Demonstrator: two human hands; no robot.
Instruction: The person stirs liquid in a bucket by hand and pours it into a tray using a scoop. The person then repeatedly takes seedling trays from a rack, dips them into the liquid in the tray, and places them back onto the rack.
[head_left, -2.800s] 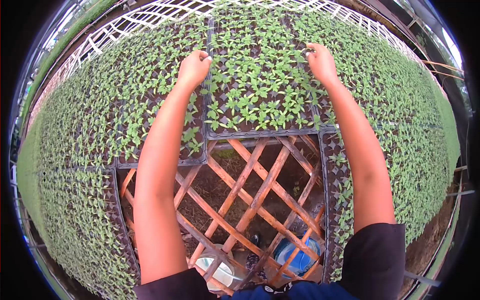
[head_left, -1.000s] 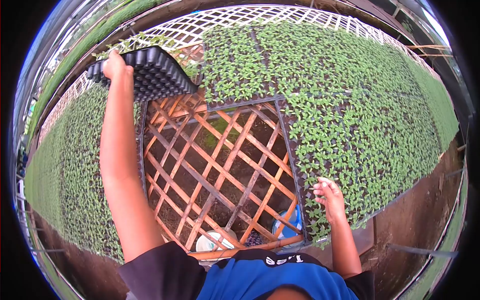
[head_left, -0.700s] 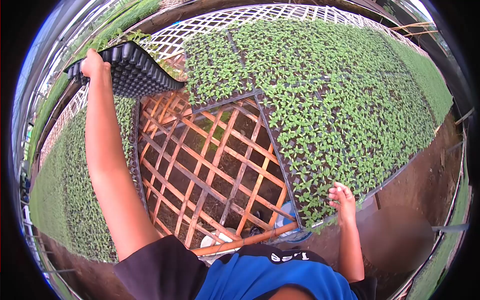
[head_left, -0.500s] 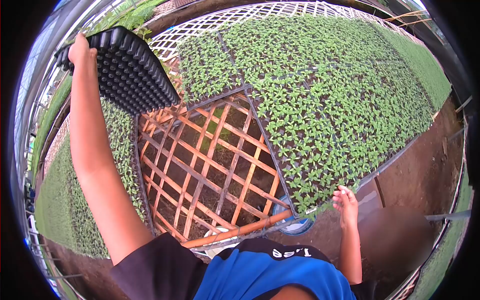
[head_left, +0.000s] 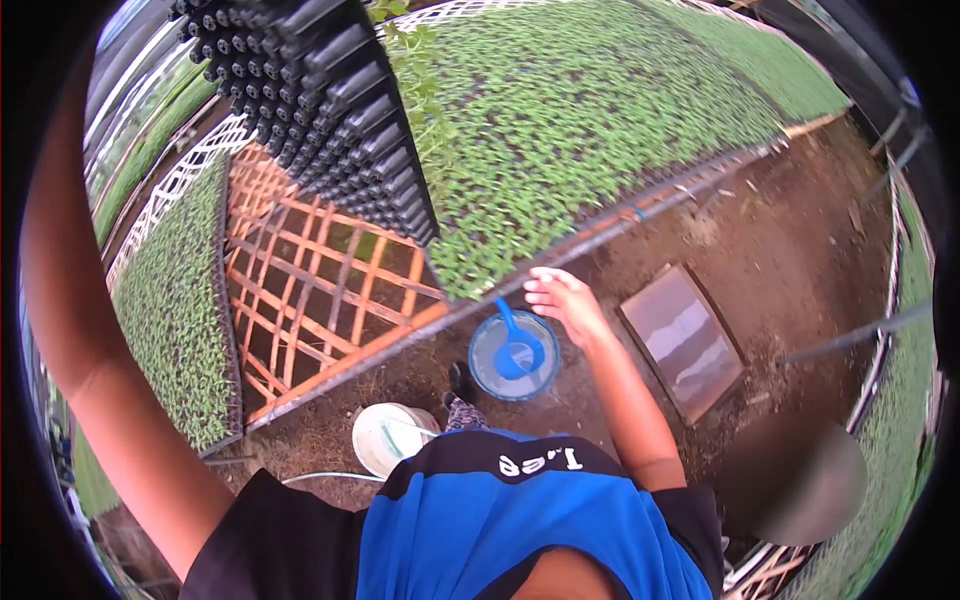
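Note:
A black seedling tray [head_left: 330,110] with many cells hangs raised and tilted at upper left, its cell undersides showing. My left forearm [head_left: 75,270] reaches up the left side. My left hand lies past the upper edge of the view, so its grip on the tray is hidden. My right hand [head_left: 560,300] is empty, fingers loosely bent and apart. It hovers by the front corner of the bench of green seedlings [head_left: 580,130], above a blue-rimmed tub [head_left: 483,372] of water holding a blue dipper [head_left: 525,352].
Slatted wooden bench top [head_left: 330,285] shows beneath the tray. More seedlings [head_left: 165,310] stand at left. A white bucket [head_left: 375,440] with a pale hose is near my feet. On the soil at right lies a framed flat panel [head_left: 685,340]. Metal poles [head_left: 850,342] stick in from the right.
My view has swung right and down. The tray has come nearer and turned steeper, while my left hand has left the view. My right hand now appears above the tub.

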